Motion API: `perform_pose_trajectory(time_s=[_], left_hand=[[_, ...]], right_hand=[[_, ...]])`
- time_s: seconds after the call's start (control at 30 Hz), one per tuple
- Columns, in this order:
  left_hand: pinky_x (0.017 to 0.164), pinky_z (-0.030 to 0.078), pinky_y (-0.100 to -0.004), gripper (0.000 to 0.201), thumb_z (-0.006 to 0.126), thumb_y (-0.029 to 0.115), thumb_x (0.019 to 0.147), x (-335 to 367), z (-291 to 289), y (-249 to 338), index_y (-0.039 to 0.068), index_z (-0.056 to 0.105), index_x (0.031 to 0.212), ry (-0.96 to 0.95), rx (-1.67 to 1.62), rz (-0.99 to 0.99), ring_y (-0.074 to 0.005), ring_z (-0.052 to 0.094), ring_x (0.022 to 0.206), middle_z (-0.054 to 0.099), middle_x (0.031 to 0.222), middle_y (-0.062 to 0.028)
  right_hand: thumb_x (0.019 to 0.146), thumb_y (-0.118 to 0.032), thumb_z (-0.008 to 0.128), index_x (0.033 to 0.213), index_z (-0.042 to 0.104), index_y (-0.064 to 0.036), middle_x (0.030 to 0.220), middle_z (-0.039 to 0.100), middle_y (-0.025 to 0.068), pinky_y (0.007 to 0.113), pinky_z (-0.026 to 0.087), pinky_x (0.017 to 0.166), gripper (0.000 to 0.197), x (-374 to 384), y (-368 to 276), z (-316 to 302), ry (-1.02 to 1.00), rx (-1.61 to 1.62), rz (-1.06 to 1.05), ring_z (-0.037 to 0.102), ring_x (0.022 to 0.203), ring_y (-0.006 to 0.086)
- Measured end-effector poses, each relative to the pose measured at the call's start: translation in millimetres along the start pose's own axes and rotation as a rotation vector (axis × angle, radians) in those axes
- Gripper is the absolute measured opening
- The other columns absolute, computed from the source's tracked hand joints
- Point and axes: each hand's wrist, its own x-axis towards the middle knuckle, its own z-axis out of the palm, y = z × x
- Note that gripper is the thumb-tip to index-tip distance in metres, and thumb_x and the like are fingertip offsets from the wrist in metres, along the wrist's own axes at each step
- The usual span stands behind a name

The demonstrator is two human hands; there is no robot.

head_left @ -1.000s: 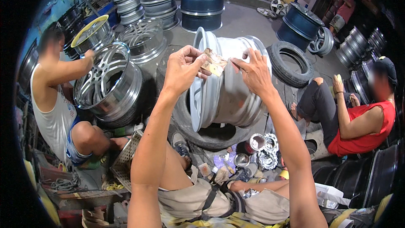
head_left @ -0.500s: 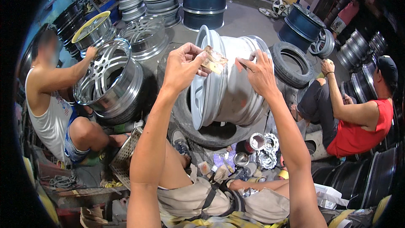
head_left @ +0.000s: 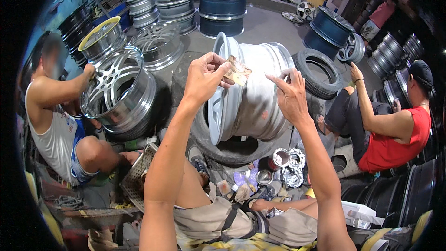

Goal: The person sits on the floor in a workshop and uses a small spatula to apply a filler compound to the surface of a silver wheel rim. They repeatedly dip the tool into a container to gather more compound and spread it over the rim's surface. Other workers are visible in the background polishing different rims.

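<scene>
A grey wheel rim [head_left: 260, 93] lies on its side over a tire [head_left: 251, 151] in front of me. My left hand [head_left: 210, 75] pinches a small, stained piece of card [head_left: 238, 71] with pale paste on it, close to the rim's left lip. On the rim's barrel, my right hand [head_left: 290, 94] has its index finger stretched toward the pale surface. Its other fingers bend around something I cannot make out. A small reddish smear marks the barrel below that hand.
At the left, a person in a white top works at a chrome wheel [head_left: 114, 81]. Another in a red top [head_left: 395, 139] sits at the right. Stacked rims [head_left: 174, 0], a loose tire [head_left: 320, 72] and an open can [head_left: 280, 158] surround me. A plastic crate [head_left: 139, 176] stands by my left leg.
My right hand has shifted slightly right and down along the barrel. The reddish flat piece at its fingertips no longer shows. My left hand stays nearly in place with the card.
</scene>
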Motion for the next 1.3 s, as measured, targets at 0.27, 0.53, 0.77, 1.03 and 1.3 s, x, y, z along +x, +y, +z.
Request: perform_pose_trajectory(time_s=[0.27, 0.53, 0.77, 1.03, 1.3], left_hand=[[0.058, 0.060, -0.0261, 0.010, 0.062, 0.004, 0.096, 0.6, 6.4, -4.3, -0.006, 0.062, 0.098, -0.047, 0.006, -0.008, -0.0175, 0.073, 0.069, 0.072, 0.083, -0.0143], [0.056, 0.060, -0.0259, 0.010, 0.063, 0.004, 0.096, 2.7, -3.5, -6.5, -0.006, 0.062, 0.097, 0.084, 0.033, 0.059, -0.0169, 0.073, 0.068, 0.072, 0.083, -0.0146], [0.056, 0.060, -0.0257, 0.010, 0.063, 0.004, 0.096, 4.0, -3.6, -8.2, -0.006, 0.063, 0.095, 0.084, 0.036, 0.072, -0.0165, 0.072, 0.067, 0.072, 0.082, -0.0149], [0.057, 0.059, -0.0238, 0.013, 0.064, 0.009, 0.098, 2.0, -8.4, -8.6, -0.004, 0.062, 0.099, 0.052, 0.078, 0.063, -0.0142, 0.071, 0.068, 0.071, 0.084, -0.0134], [0.056, 0.059, -0.0258, 0.011, 0.062, 0.004, 0.096, 2.2, -3.2, -5.7, -0.007, 0.062, 0.095, 0.055, 0.050, 0.041, -0.0174, 0.073, 0.067, 0.072, 0.082, -0.0148]], right_hand=[[0.078, -0.001, 0.067, 0.120, 0.073, -0.0252, 0.103, 0.051, 0.0043, 0.040, 0.043, 0.093, 0.049, 14.4, -28.7, -8.9, 0.011, 0.040, -0.209, 0.051, 0.102, 0.0256], [0.083, -0.001, 0.064, 0.122, 0.073, -0.0233, 0.103, 0.050, 0.0060, 0.039, 0.041, 0.091, 0.046, -2.3, 8.2, 7.4, -0.025, 0.070, 0.015, 0.051, 0.102, 0.0254], [0.086, 0.000, 0.059, 0.123, 0.073, -0.0199, 0.102, 0.049, 0.0090, 0.040, 0.039, 0.090, 0.045, 4.4, 17.6, 26.0, -0.025, -0.014, 0.023, 0.050, 0.102, 0.0272], [0.083, -0.001, 0.059, 0.122, 0.073, -0.0240, 0.105, 0.050, 0.0079, 0.040, 0.039, 0.088, 0.047, -11.2, 14.3, 33.7, -0.056, -0.139, -0.028, 0.049, 0.103, 0.0267], [0.083, -0.004, 0.060, 0.117, 0.075, -0.0211, 0.104, 0.052, 0.0078, 0.039, 0.038, 0.085, 0.042, 9.0, 22.1, 34.5, -0.024, -0.185, -0.025, 0.050, 0.100, 0.0253]])
